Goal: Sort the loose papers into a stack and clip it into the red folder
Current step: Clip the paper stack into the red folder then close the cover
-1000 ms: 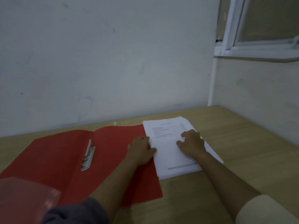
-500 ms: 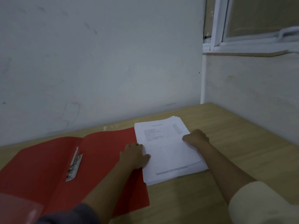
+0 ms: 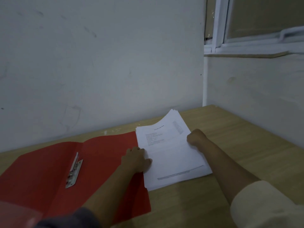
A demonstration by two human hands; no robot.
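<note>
A stack of white printed papers (image 3: 169, 155) lies on the wooden table, its left edge over the right flap of the open red folder (image 3: 102, 153). The stack's far right corner is lifted off the table. My right hand (image 3: 196, 137) grips the stack's right edge, fingers curled under it. My left hand (image 3: 136, 159) rests at the stack's left edge, thumb lying on the top sheet. A metal clip (image 3: 74, 170) sits along the folder's centre fold, one prong raised.
The wooden table (image 3: 246, 145) fits into a corner, with a white wall behind and a second wall with a window on the right. A translucent pink sheet (image 3: 16, 214) shows at the bottom left.
My right hand slid from the top of the stack to its right edge and curled round it. The far right corner of the papers has risen. My left hand stayed at the left edge.
</note>
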